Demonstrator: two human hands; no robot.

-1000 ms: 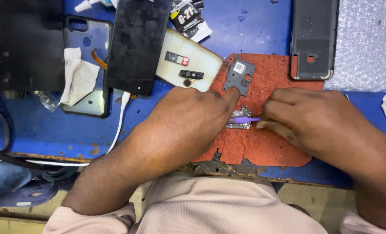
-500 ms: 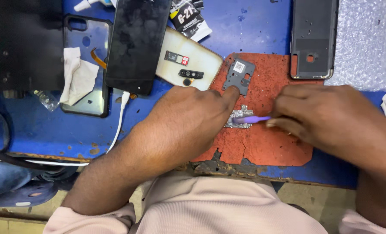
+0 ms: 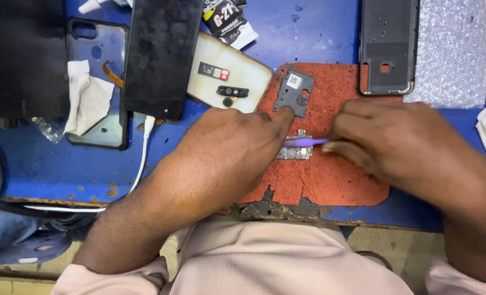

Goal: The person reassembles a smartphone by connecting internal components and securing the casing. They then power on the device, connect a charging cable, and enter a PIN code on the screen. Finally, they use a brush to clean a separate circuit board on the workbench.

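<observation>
Both hands worked a small circuit board [image 3: 294, 148] on the red mat [image 3: 335, 180].
Left hand [image 3: 229, 147] pressed fingertips onto the board, nothing gripped; right hand [image 3: 401, 147] closed around a purple tool [image 3: 308, 142], tip touching it. Grey shield plate [image 3: 293, 93] just beyond left fingertip.

hands [image 3: 226, 145] on circuit board [image 3: 294, 151] (purple tool [image 3: 305, 142])
</observation>
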